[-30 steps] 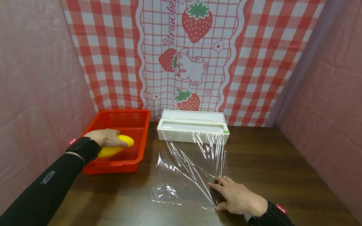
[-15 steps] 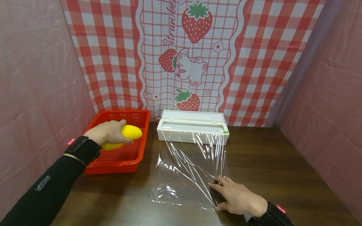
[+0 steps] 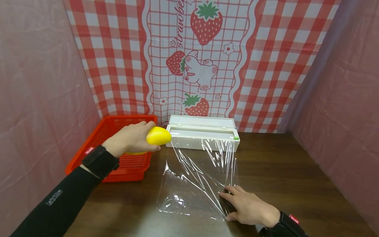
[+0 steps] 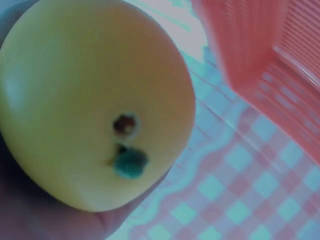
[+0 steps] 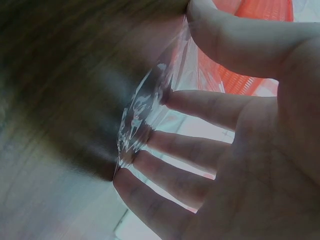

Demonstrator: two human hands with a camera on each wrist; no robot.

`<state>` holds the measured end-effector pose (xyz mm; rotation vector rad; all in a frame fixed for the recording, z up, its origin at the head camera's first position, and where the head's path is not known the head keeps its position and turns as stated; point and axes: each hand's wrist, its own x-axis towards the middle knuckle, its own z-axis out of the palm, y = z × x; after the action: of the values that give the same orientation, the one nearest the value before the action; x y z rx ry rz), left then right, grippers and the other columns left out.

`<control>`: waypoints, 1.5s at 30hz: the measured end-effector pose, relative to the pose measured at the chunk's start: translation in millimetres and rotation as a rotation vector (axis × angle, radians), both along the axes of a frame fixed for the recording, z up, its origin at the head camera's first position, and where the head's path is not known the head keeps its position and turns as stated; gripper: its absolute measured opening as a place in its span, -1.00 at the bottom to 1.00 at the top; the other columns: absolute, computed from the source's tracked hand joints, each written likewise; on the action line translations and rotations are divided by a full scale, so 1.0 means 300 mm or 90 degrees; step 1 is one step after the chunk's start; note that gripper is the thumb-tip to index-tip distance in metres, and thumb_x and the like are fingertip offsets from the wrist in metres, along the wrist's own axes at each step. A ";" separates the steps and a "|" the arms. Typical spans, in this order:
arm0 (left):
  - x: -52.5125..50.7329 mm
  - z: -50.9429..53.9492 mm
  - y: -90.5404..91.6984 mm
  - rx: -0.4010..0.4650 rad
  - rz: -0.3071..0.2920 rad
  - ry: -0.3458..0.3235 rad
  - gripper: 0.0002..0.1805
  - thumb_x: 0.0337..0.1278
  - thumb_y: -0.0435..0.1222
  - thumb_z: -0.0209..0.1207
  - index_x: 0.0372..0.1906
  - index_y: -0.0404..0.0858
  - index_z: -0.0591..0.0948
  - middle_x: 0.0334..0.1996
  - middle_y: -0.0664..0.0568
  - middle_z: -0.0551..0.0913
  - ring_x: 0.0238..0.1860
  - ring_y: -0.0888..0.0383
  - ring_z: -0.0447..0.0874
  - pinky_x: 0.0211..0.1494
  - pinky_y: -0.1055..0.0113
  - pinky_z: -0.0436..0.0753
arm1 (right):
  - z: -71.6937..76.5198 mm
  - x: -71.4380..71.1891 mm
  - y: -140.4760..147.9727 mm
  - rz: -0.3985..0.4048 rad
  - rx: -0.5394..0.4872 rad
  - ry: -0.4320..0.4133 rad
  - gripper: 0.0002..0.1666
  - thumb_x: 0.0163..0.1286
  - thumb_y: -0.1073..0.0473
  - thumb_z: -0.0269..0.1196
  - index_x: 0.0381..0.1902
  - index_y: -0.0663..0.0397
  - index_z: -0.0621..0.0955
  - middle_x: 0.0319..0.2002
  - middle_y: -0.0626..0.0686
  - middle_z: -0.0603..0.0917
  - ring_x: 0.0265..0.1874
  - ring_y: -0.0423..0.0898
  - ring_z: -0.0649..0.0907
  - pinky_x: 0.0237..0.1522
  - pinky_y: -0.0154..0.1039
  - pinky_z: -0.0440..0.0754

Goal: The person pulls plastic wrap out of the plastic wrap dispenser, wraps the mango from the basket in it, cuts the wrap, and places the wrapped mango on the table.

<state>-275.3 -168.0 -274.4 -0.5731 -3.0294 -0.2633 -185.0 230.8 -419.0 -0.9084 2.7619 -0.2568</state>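
Observation:
My left hand (image 3: pixel 131 136) grips a yellow mango (image 3: pixel 159 136) in the air, over the right side of the red basket. Close up in the left wrist view, the mango (image 4: pixel 95 85) shows a brown stem spot and a small green piece. A sheet of clear cling film (image 3: pixel 192 184) runs from a white dispenser box (image 3: pixel 201 143) toward me across the table. With fingers spread and fairly straight, my right hand (image 3: pixel 247 205) presses the film's near right corner onto the tabletop. Its fingertips (image 5: pixel 175 97) touch the film in the right wrist view.
The red plastic basket (image 3: pixel 127 176) stands at the back left, partly hidden by my left arm. The dispenser's lid (image 3: pixel 202 121) is raised at the back. A checked strawberry cloth (image 3: pixel 118 65) hangs behind the brown table (image 3: pixel 296 184), with pink cloth at both sides.
My left hand has lifted the mango from inside the basket and carried it rightward, to the dispenser's left end in the head view. My right hand has stayed in place on the film.

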 end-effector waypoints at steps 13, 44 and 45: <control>0.081 -0.036 0.197 0.010 -0.164 0.027 -0.19 -0.04 0.15 0.38 0.30 -0.10 0.41 -0.15 0.05 0.53 -0.30 0.14 0.52 -0.29 0.28 0.58 | 0.001 -0.002 -0.001 0.003 0.000 -0.005 -0.13 0.23 -0.18 0.45 0.41 0.04 0.49 0.39 0.22 0.41 0.35 0.25 0.41 0.09 0.25 0.55; 0.158 -0.254 0.396 -0.009 -0.296 0.000 -0.18 -0.03 0.28 0.32 0.30 -0.03 0.45 -0.17 0.17 0.51 -0.29 0.26 0.48 -0.32 0.39 0.52 | 0.001 -0.001 0.003 -0.006 0.006 0.002 -0.13 0.20 -0.19 0.47 0.39 0.04 0.51 0.38 0.22 0.43 0.29 0.20 0.45 0.04 0.21 0.60; 0.159 -0.262 0.405 -0.011 -0.301 0.000 -0.18 -0.03 0.29 0.32 0.30 -0.04 0.45 -0.16 0.16 0.52 -0.30 0.26 0.48 -0.33 0.39 0.52 | 0.000 -0.001 0.004 -0.007 0.004 0.002 -0.13 0.20 -0.20 0.47 0.39 0.05 0.52 0.38 0.22 0.42 0.29 0.22 0.45 0.04 0.22 0.60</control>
<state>-227.6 -46.4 -353.1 -1.2843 -2.8522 -0.2505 -185.4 231.9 -418.9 -0.8942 2.7697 -0.2491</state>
